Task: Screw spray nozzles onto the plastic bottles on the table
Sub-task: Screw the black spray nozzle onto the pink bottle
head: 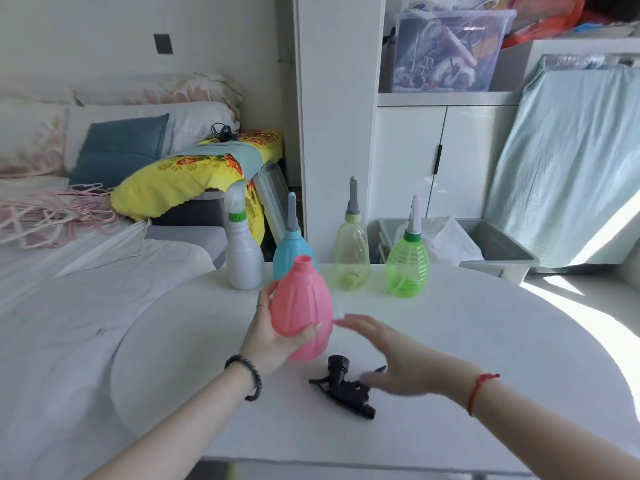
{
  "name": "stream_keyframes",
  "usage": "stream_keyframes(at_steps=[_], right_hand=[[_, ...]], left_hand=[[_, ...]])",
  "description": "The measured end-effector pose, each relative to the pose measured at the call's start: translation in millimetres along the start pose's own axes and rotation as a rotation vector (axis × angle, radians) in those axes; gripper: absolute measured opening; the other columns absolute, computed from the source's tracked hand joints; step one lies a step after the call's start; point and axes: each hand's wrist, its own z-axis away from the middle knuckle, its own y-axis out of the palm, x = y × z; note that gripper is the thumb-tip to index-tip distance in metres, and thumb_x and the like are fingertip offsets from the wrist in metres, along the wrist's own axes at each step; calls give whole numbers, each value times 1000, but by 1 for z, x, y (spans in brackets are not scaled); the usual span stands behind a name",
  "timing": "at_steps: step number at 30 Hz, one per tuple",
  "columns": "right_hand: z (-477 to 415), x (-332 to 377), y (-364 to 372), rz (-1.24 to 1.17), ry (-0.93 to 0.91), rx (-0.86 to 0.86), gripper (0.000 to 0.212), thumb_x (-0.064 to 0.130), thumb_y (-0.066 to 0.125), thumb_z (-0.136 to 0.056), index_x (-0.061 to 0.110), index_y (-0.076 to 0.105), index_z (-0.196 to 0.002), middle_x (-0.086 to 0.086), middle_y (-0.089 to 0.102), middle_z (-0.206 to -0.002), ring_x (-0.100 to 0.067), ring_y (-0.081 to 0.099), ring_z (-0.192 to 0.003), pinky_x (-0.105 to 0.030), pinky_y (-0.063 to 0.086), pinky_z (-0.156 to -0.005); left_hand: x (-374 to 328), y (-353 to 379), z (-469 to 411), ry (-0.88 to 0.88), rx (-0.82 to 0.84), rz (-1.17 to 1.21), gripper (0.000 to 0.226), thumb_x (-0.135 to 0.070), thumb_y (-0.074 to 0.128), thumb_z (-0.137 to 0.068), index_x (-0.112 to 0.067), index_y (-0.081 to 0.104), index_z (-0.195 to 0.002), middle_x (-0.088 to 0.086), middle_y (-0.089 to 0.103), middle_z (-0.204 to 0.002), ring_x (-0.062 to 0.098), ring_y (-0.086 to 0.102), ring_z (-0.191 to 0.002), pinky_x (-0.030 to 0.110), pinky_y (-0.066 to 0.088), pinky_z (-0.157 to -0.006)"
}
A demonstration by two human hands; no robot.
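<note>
Left hand [273, 336] grips the pink ribbed plastic bottle [302, 311] around its lower body, fingers behind and thumb across the front, holding it slightly tilted with its uncapped threaded neck uppermost; its base sits at or just above the surface, which of the two cannot be told. Right hand [391, 358], open with fingers spread and blurred, hovers palm down just right of the pink bottle and above the nozzle, holding nothing.

Round white counter [485, 341]: carries all task items; sunlight falls across its right edge. Bed with white sheets [69, 306]: lies to the left, touching or just beside the counter.

Four bottles already fitted with nozzles stand upright in a row along the far edge, from left to right:
- opaque white plastic bottle with a green collar [243, 261];
- light blue plastic bottle [287, 251], partly hidden behind the pink bottle;
- pale yellow translucent plastic bottle [350, 254];
- bright green translucent ribbed plastic bottle [407, 265].

Black plastic trigger spray nozzle [343, 384]: lies on its side on the counter, near the front, below the right hand and just right of the pink bottle's base, screw collar pointing away from the viewer.
</note>
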Motion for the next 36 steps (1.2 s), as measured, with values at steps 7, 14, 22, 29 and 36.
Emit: stream_keyframes(at_steps=[7,14,22,29,36], right_hand=[[11,9,45,244,24,49,61,33,56,-79,33,30,-134,-1,28,-144,-28,45,-119,-31,37,-99],[20,24,-15,-32,-45,-326,44,7,59,-68,12,57,-112,8,60,-84,4,52,-66,-14,41,-68],[2,80,-145,-448,-114,-836,21,12,48,-89,20,68,-86,-3,66,-61,-10,62,-47,-23,53,-55],[-26,103,-154,-215,-187,-814,13,12,55,-87,13,68,-90,9,63,-67,-4,61,-45,-12,51,-53],[-45,100,-142,-109,-134,-787,13,15,57,-85,15,68,-91,8,63,-67,-4,60,-46,-10,49,-50]], left_hand=[[30,-13,13,-91,-58,-64,86,-41,78,-48,-46,21,-112,-7,47,-115,18,53,-102,29,40,-83],[35,0,12,-68,19,-21,84,-24,82,-54,-66,23,-97,-21,47,-107,5,55,-94,14,45,-63],[30,14,11,-93,85,15,86,-44,74,-42,-66,18,-104,-24,43,-112,-2,52,-99,12,46,-69],[32,15,12,-68,106,17,88,-46,75,-43,-67,19,-107,-25,42,-117,3,51,-108,21,45,-82],[33,15,13,-42,111,52,85,-42,77,-45,-64,23,-107,-25,44,-116,-4,51,-104,6,45,-72]])
